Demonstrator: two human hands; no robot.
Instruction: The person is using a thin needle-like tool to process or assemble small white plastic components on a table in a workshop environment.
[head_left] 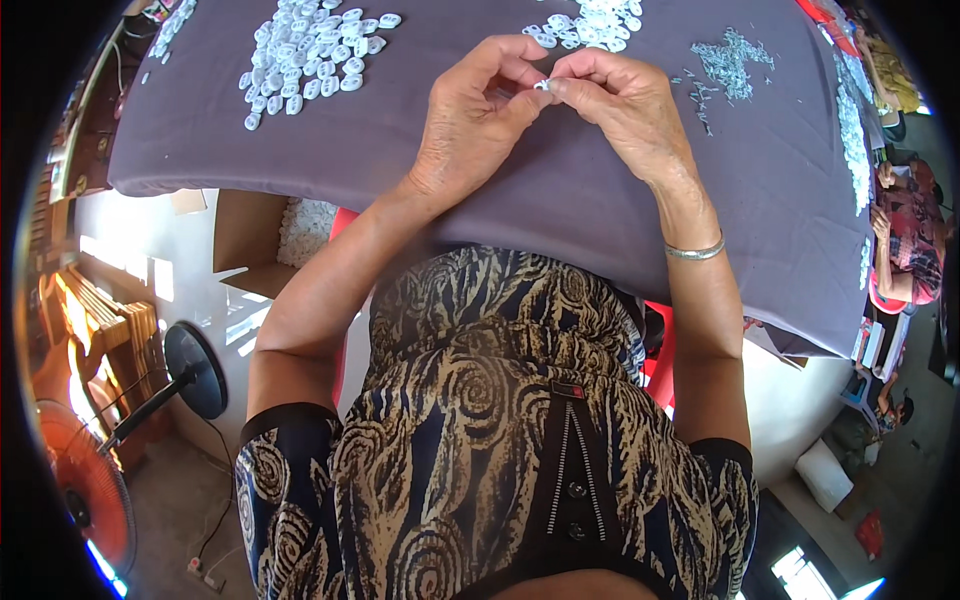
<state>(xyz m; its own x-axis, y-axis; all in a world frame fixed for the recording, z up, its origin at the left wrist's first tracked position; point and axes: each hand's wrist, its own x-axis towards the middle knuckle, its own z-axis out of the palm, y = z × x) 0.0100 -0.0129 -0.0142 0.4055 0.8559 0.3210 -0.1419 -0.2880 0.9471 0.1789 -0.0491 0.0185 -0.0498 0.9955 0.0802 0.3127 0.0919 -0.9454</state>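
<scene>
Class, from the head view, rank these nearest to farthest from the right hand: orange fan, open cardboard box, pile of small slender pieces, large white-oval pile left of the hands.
1. Pile of small slender pieces, right side.
2. Large white-oval pile, across to the left.
3. Open cardboard box, lower left.
4. Orange fan, far lower left.

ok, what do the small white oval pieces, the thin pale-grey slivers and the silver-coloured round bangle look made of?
Small white oval pieces: probably moulded plastic, smooth; near-identical rounded shapes.
Thin pale-grey slivers: possibly metal, given their greyish look, but too small to confirm; finish unclear.
Silver-coloured round bangle: likely metal, shiny; bright highlights along the band.
</scene>
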